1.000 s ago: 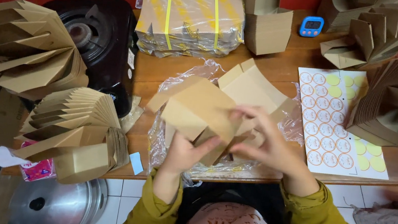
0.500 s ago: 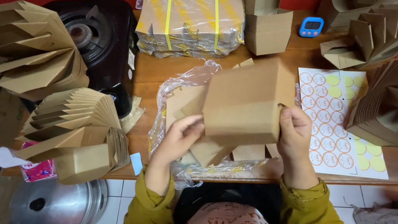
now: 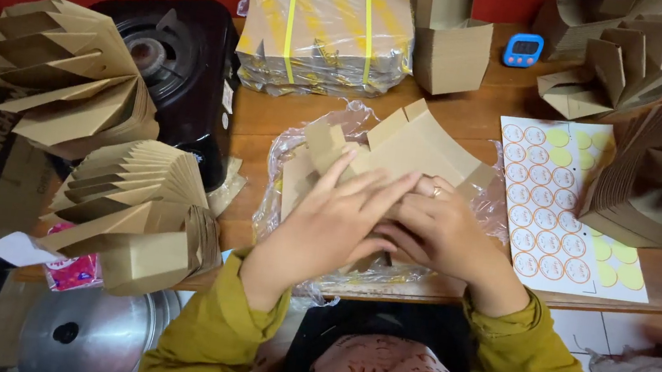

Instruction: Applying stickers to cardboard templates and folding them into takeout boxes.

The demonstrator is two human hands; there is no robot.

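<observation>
Both hands, left hand (image 3: 335, 220) and right hand (image 3: 439, 233), fingers flat, pressing kraft box blank (image 3: 416, 146) on bench (image 3: 474, 119); light, stiff, creasable; grip edges.

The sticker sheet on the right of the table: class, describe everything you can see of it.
The sticker sheet is a white paper rectangle lying flat on the wooden table, slightly skewed. It carries rows of round stickers, white with orange rims; many along its top and right side are peeled off, leaving yellow circles. A stack of folded brown cartons overlaps its right edge. The right hand lies just left of it, not touching.
</observation>
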